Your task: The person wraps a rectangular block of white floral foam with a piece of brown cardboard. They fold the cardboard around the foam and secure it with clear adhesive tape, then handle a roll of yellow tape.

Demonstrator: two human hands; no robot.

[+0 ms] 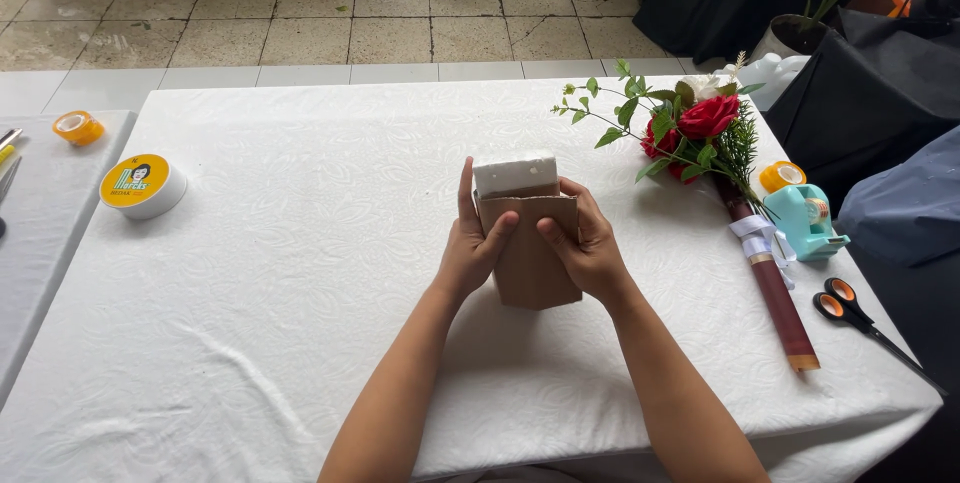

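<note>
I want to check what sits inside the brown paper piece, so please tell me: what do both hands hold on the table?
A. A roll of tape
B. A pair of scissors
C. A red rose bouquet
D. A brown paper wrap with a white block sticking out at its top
D: the left hand and right hand both grip the brown paper wrap, and the white block rises from its top.

Single head-worn view, angled steeply down, close over white table (300, 273), probably facing forward.
</note>
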